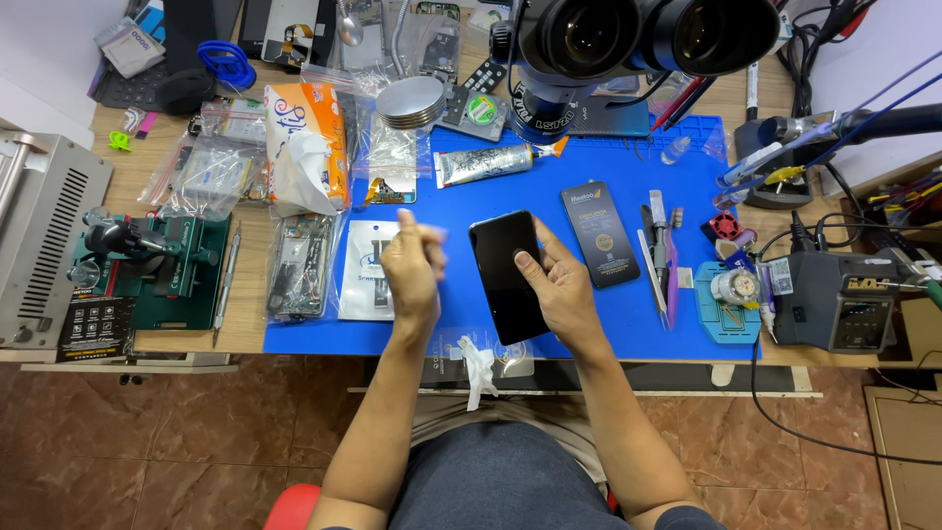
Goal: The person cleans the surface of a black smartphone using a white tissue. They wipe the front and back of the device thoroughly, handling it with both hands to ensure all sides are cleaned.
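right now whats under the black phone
The black phone lies on the blue mat, steadied by the right hand, thumb on its screen. Whatever sits directly beneath the phone is covered. The left hand hovers beside it.

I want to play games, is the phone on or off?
It looks off. The phone under the right hand has an all-black screen with nothing lit.
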